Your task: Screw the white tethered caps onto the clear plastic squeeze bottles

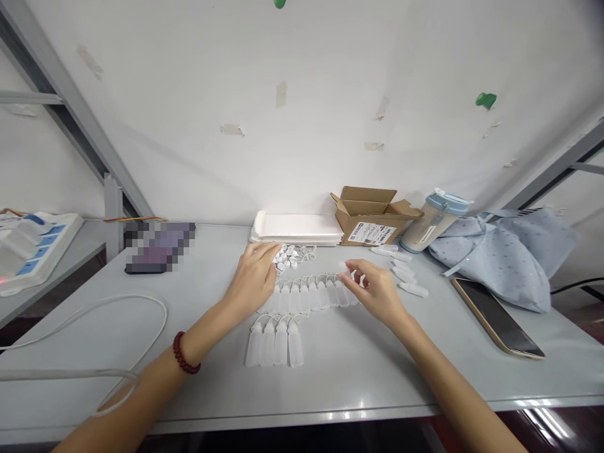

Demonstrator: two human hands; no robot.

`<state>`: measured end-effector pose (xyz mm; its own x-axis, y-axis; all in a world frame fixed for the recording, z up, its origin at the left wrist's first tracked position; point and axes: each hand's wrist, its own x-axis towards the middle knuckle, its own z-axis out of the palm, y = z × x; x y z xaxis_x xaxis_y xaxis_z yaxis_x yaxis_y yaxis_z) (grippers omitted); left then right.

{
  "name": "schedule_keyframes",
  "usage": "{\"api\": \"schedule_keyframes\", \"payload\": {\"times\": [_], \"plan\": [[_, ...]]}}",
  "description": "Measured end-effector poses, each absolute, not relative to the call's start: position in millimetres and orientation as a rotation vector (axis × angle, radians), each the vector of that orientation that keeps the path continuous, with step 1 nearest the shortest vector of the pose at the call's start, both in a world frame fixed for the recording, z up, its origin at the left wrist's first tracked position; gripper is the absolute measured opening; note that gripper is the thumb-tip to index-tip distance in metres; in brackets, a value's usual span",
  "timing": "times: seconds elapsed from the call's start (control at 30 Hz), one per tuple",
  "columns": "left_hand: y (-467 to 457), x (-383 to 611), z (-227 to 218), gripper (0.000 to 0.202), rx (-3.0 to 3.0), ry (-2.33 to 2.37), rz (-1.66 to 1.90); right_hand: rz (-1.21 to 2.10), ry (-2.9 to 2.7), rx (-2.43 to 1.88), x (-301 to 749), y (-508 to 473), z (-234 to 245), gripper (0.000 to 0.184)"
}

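My left hand reaches over the left edge of a pile of small white caps, its fingers stretched out and the thumb apart from them. Whether the fingertips touch a cap is hard to see. Between the thumb and fingers of my right hand is a small translucent plastic bottle, mostly hidden by the fingers. Below both hands runs a row of similar bottles with looped cords. Nearer me lies a shorter row of bottles. Several loose bottles lie right of my right hand.
Behind the caps sits a stack of white trays, beside an open cardboard box. A drink bottle, blue cloth bag and phone are at right. A blurred-out dark device and a white cable lie at left.
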<state>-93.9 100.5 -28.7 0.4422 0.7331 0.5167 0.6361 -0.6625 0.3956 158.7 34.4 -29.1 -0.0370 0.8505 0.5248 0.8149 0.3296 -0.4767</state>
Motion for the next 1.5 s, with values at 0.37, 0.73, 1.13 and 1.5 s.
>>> {"api": "schedule_keyframes", "payload": {"times": [0.37, 0.73, 1.13, 1.5], "plan": [[64.3, -78.0, -23.9, 0.045, 2.743, 0.798, 0.984, 0.267, -1.990, -1.244, 138.8, 23.4, -25.7, 0.015], [56.4, -75.7, -25.7, 0.047, 2.800, 0.674, 0.951, 0.234, -1.982, -1.208, 137.1, 21.1, -29.1, 0.019], [52.0, -73.7, -24.1, 0.041, 2.747, 0.669, 0.913, 0.216, -1.987, -1.195, 135.9, 17.2, -28.3, 0.023], [50.6, -74.0, -23.9, 0.040, 2.743, 0.682, 0.906, 0.197, -1.975, -1.176, 133.9, 16.2, -28.5, 0.019]]}}
